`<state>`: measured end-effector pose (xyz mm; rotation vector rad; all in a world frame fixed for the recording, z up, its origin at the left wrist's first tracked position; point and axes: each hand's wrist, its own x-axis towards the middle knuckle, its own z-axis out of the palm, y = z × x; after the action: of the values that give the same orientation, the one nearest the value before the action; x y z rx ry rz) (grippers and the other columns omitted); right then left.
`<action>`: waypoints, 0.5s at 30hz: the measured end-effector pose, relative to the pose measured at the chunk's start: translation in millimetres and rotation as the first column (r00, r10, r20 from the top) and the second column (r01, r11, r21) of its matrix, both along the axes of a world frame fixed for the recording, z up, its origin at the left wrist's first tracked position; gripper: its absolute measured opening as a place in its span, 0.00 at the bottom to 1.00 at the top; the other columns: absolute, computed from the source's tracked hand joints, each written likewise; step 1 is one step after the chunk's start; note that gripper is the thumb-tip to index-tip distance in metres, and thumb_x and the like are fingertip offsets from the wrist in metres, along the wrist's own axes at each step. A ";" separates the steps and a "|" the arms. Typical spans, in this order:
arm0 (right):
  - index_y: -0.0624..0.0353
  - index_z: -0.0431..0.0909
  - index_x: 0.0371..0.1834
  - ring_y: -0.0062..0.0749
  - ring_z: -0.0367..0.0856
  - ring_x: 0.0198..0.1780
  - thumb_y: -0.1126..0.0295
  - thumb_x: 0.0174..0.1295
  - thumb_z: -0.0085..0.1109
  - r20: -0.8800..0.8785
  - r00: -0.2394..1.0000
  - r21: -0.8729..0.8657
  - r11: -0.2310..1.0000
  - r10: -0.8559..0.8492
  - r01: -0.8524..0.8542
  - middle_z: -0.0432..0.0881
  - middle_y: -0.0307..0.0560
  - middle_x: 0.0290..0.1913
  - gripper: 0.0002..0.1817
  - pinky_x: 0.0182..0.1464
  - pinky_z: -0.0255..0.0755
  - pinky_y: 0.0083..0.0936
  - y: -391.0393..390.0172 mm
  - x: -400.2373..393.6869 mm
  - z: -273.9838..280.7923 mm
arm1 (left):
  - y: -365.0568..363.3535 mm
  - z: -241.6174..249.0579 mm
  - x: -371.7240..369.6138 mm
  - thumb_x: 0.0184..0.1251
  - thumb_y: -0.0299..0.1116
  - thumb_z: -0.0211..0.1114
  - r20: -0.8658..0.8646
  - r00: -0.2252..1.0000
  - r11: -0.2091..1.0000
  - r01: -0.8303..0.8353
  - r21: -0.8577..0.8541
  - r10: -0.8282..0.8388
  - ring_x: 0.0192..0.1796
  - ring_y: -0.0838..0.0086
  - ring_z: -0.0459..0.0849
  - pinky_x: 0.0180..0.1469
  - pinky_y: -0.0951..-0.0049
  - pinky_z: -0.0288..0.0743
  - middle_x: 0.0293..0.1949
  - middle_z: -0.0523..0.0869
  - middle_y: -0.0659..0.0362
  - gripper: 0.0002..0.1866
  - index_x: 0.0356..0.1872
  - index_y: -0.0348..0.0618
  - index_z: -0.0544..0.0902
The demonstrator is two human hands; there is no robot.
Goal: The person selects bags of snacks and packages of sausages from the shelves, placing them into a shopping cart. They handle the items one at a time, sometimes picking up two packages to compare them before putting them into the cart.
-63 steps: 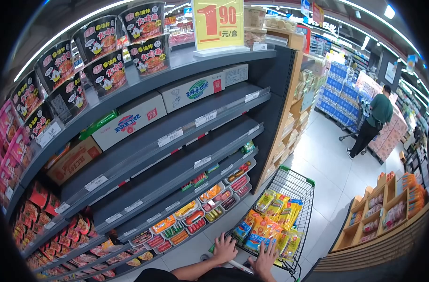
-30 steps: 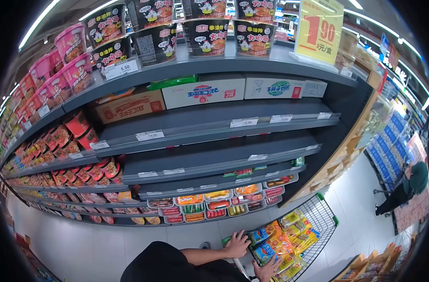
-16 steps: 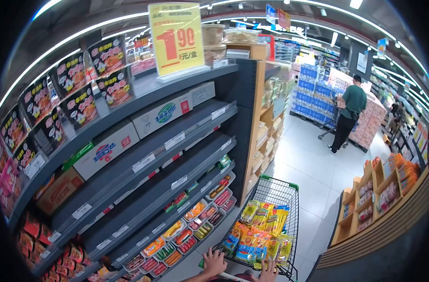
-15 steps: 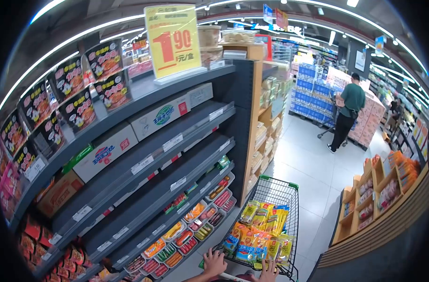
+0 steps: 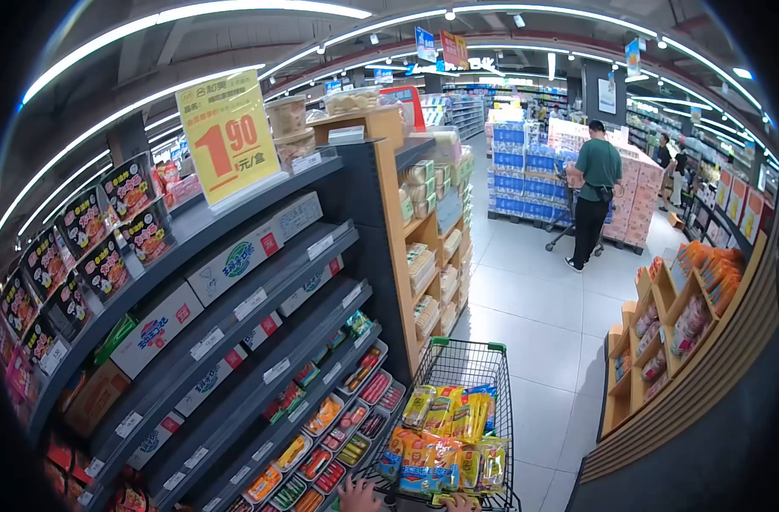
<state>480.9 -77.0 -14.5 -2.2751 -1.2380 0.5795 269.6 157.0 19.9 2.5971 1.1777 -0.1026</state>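
Grey shelving (image 5: 261,341): left of cart, mostly bare, trays low down
Cart (image 5: 458,375): wire, green trim, mid-aisle
Packets (image 5: 445,435): yellow, piled inside cart
Left hand (image 5: 358,495): on cart's near edge, grip unclear, cropped
Right hand (image 5: 460,503): cart's near edge, only fingertips visible, can't tell grip

Bright, even store light from long ceiling strip lights (image 5: 236,8) arcing across the top of the frame. Heavy fisheye: shelves and floor bend, black vignette at corners and along the right edge. Floor tiles (image 5: 534,307) show soft glare. Lower left shelving dimmer, slightly soft. Far aisles small, hazy.
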 end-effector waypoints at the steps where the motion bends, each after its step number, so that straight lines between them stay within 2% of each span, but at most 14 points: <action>1: 0.45 0.75 0.72 0.61 0.63 0.77 0.45 0.57 0.73 0.060 0.998 0.078 0.997 0.000 -0.005 0.70 0.55 0.76 0.39 0.77 0.47 0.70 -4.6 1.8 -19.1 | -5.4 10.3 2.8 0.62 0.47 0.73 -0.023 1.000 1.000 -0.017 -0.016 0.016 0.85 0.41 0.51 0.78 0.24 0.49 0.77 0.68 0.46 0.40 0.76 0.50 0.73; 2: 0.45 0.75 0.71 0.61 0.64 0.77 0.45 0.56 0.73 0.119 0.993 0.154 0.988 -0.004 -0.015 0.72 0.55 0.75 0.39 0.77 0.47 0.71 -10.0 5.1 -36.2 | -11.6 32.9 8.4 0.65 0.47 0.70 -0.015 1.000 1.000 -0.012 -0.023 0.012 0.85 0.39 0.50 0.78 0.25 0.50 0.76 0.69 0.46 0.37 0.74 0.49 0.74; 3: 0.45 0.76 0.70 0.60 0.65 0.76 0.45 0.55 0.73 0.178 0.984 0.225 0.974 -0.010 -0.030 0.73 0.55 0.74 0.39 0.77 0.47 0.71 -14.9 11.0 -40.4 | -12.8 31.4 10.3 0.65 0.47 0.70 -0.020 1.000 1.000 -0.005 -0.019 0.005 0.84 0.38 0.50 0.78 0.25 0.50 0.76 0.69 0.46 0.36 0.74 0.49 0.74; 4: 0.47 0.78 0.69 0.59 0.67 0.75 0.46 0.55 0.73 0.354 0.933 0.290 0.956 -0.054 -0.055 0.75 0.54 0.71 0.38 0.77 0.50 0.69 -17.3 13.7 -44.5 | -12.9 29.3 10.6 0.65 0.47 0.70 -0.026 1.000 1.000 0.002 -0.015 -0.002 0.84 0.38 0.50 0.78 0.25 0.50 0.75 0.69 0.46 0.36 0.74 0.49 0.74; 7: 0.49 0.79 0.69 0.56 0.68 0.75 0.48 0.56 0.73 0.154 0.988 0.140 0.989 0.028 -0.050 0.77 0.53 0.69 0.37 0.77 0.54 0.65 -26.3 23.9 -42.0 | -23.7 44.7 23.7 0.66 0.46 0.69 -0.027 1.000 0.999 -0.010 -0.037 0.009 0.83 0.37 0.51 0.76 0.22 0.49 0.75 0.69 0.45 0.35 0.74 0.50 0.74; 8: 0.51 0.79 0.69 0.55 0.69 0.74 0.49 0.56 0.73 0.219 0.974 0.154 0.984 0.056 -0.091 0.78 0.52 0.68 0.37 0.77 0.57 0.60 -30.5 29.7 -36.8 | -25.6 39.2 24.0 0.67 0.46 0.69 -0.032 0.999 1.000 -0.012 -0.029 0.011 0.83 0.38 0.51 0.76 0.22 0.49 0.75 0.69 0.45 0.35 0.74 0.50 0.74; 11: 0.52 0.78 0.69 0.55 0.69 0.73 0.50 0.56 0.73 0.214 0.976 0.142 0.987 0.042 -0.074 0.78 0.53 0.68 0.37 0.77 0.58 0.59 -35.8 35.9 -36.8 | -33.0 27.9 27.3 0.67 0.45 0.69 -0.036 0.999 1.000 -0.016 -0.016 0.016 0.84 0.38 0.50 0.76 0.23 0.48 0.77 0.67 0.46 0.34 0.75 0.51 0.74; 14: 0.54 0.78 0.69 0.56 0.69 0.73 0.51 0.57 0.72 0.100 0.994 0.052 0.998 0.040 -0.046 0.77 0.55 0.68 0.36 0.77 0.57 0.61 -39.6 47.0 -28.8 | -43.0 22.9 32.8 0.67 0.46 0.69 -0.028 0.999 0.998 -0.043 -0.035 0.042 0.84 0.39 0.48 0.76 0.23 0.47 0.79 0.65 0.47 0.35 0.76 0.52 0.73; 15: 0.54 0.78 0.68 0.57 0.69 0.73 0.51 0.57 0.71 0.116 0.993 0.073 0.997 0.030 -0.039 0.77 0.56 0.68 0.36 0.77 0.56 0.62 -42.5 49.2 -25.3 | -46.3 20.4 36.7 0.67 0.46 0.69 -0.021 0.998 0.998 -0.053 -0.045 0.052 0.85 0.39 0.48 0.77 0.23 0.46 0.80 0.64 0.48 0.36 0.76 0.52 0.73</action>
<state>530.2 -119.5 -39.8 -2.2554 -1.3332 0.4124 306.3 110.7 40.3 2.5293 1.2346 -0.1435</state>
